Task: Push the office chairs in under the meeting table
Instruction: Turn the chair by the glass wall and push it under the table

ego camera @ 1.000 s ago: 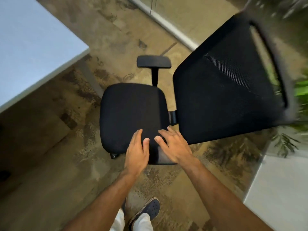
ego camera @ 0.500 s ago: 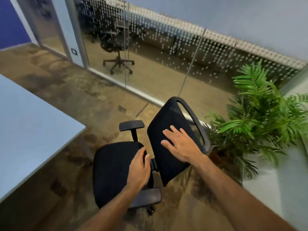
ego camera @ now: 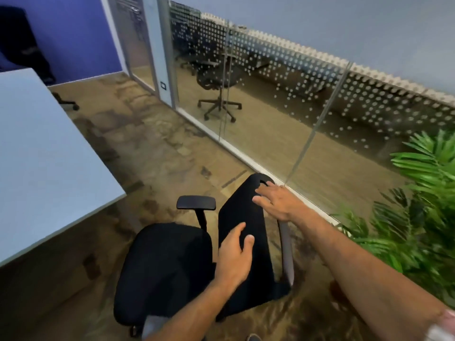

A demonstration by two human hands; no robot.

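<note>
A black office chair (ego camera: pixel 165 264) stands on the carpet just in front of me, its seat facing the white meeting table (ego camera: pixel 41 153) at the left. The mesh backrest (ego camera: pixel 242 212) rises to the right of the seat. My left hand (ego camera: pixel 234 257) lies flat on the front of the backrest, low down, fingers apart. My right hand (ego camera: pixel 277 201) rests open on the upper part of the backrest near its top edge. One armrest (ego camera: pixel 196 202) shows beyond the seat. The chair is clear of the table edge.
A glass partition (ego camera: pixel 270 114) with a dotted pattern runs along the right, close behind the chair. A leafy green plant (ego camera: pixel 423 207) stands at the right. Another office chair (ego camera: pixel 218 94) sits beyond the glass. A chair base (ego camera: pixel 66 103) shows past the table's far edge.
My view has lifted from the seat toward the room. My right hand slid up the backrest toward its top, and my left hand moved from the seat's rear onto the lower backrest.
</note>
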